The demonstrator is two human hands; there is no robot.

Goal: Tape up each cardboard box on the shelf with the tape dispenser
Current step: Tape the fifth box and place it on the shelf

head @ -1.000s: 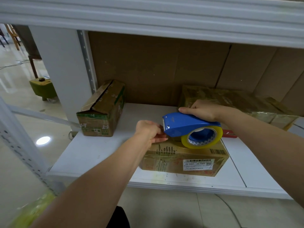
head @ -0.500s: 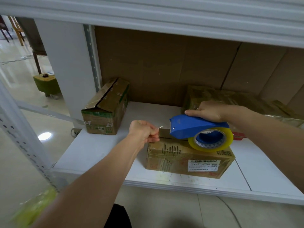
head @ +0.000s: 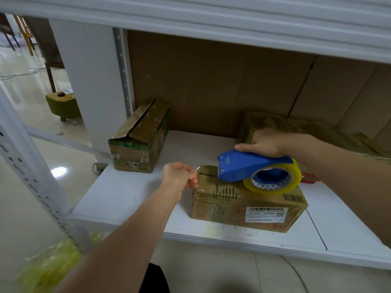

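Two hands work over the front cardboard box (head: 247,205) on the white shelf (head: 127,195): the right hand (head: 264,142) grips the blue tape dispenser (head: 254,166), which rests on the box top, while the left hand (head: 179,175) pinches the clear tape end (head: 198,168) at the box's left edge. Another box (head: 138,137) stands further back left.
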